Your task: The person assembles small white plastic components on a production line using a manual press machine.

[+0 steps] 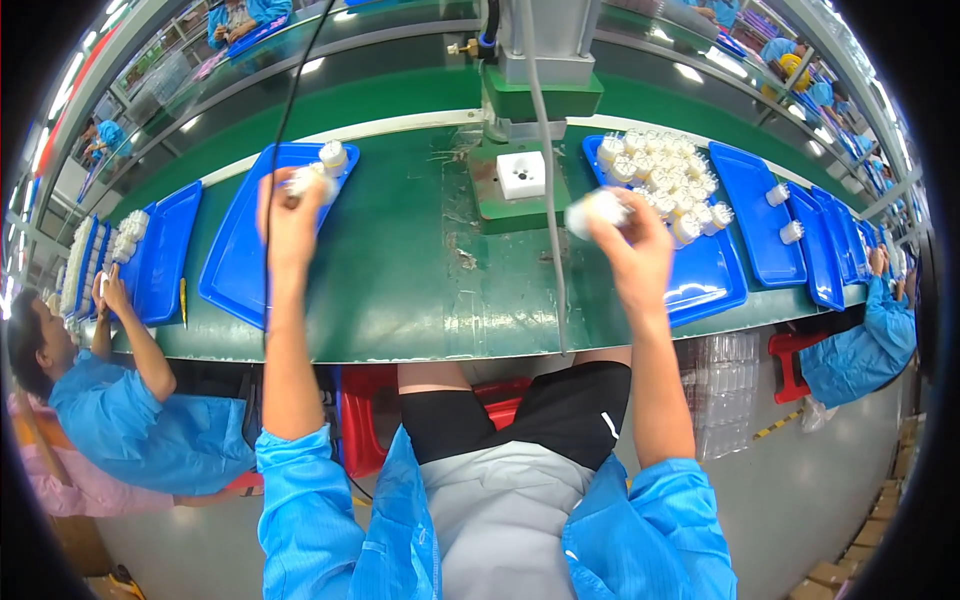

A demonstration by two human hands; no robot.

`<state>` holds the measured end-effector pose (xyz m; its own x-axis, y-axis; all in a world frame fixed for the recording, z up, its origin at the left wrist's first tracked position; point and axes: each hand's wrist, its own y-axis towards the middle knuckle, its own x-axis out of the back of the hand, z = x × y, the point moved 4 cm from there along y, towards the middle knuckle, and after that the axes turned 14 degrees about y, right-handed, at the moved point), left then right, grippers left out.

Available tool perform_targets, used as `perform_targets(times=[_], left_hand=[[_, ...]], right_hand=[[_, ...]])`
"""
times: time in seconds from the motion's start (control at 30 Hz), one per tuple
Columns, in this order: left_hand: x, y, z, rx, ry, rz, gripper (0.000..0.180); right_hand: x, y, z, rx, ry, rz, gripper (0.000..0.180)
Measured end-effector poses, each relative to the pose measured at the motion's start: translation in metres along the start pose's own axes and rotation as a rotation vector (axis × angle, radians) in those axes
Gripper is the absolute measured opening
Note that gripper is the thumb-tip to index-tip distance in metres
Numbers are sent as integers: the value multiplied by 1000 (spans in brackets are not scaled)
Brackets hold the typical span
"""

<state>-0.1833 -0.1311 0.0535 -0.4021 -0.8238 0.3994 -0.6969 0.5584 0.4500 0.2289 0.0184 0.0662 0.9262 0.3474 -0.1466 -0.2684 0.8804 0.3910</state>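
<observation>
My left hand [290, 215] is closed around a small white cylindrical plastic part [312, 184], somewhat blurred, over the left blue tray [235, 270]. Another white part [333, 155] stands at that tray's far right corner. In my right hand [638, 245], pinched between thumb and fingers, is a second white cylindrical plastic part [594, 213], also smeared by motion. It is held above the table at the left edge of the right blue tray [710, 290]. Many similar pronged white parts [665, 175] crowd the far half of that tray.
Between the trays stands a press [540, 95] with a white block fixture [521, 175] on its green base. A grey cable [550, 200] and a black cable [290, 100] hang in front. More blue trays [760, 220] line the green table [420, 290]. Co-workers [140, 410] sit at both sides.
</observation>
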Motion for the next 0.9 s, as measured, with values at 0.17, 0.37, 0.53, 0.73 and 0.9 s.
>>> perform_targets(times=[0.17,0.37,0.53,0.73,0.9], left_hand=[[72,30,77,152,260,-90,46],[88,22,112,218,631,-32,60],[84,5,62,180,847,-135,64],[54,-15,-16,-181,711,-265,54],[7,-36,-67,-349,454,-169,46]], right_hand=[[-57,48,-38,-42,166,35,38],[-71,74,-49,6,-10,97,39],[-66,84,-43,-101,-253,188,37],[-63,94,-39,-64,-277,244,44],[-65,96,-36,-240,-293,424,56]])
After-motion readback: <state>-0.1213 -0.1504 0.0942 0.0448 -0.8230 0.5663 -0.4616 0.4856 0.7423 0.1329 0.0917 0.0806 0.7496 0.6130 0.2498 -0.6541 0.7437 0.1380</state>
